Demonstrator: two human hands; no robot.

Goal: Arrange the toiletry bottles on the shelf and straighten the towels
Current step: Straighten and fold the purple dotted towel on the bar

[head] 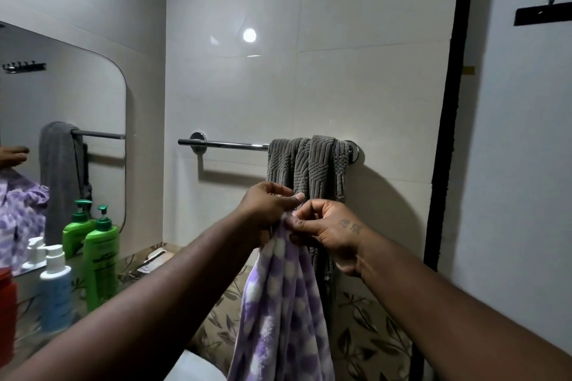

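- Both hands meet just below the towel rail [223, 144], pinching the top edge of the purple-and-white towel [284, 303] between them.
- The left hand [266, 210] has its fingers closed on the towel's upper corner, thumb pressed over the fabric.
- The right hand [328, 232] is right against it, fingers [294, 221] curled tight on the same bunched edge; the two hands are touching.
- From that grip the purple-and-white towel hangs straight down in loose folds, running out of the bottom of the view.
- Just behind the hands, the grey towel [309, 164] is draped over the right end of the rail, bunched into narrow folds, its lower part hidden by the hands.
- The left stretch of the rail is bare chrome.
- Over on the left, on the surface [133, 266] under the mirror [77, 96], stand the green pump bottle [102, 257] and, nearer the camera, the white-and-blue pump bottle [55, 294].
- A red container [6, 312] sits at the left edge, only partly in view.
- Labels on the bottles are blurred; no writing can be read.
- The mirror shows the grey towel and the green bottle in reflection.
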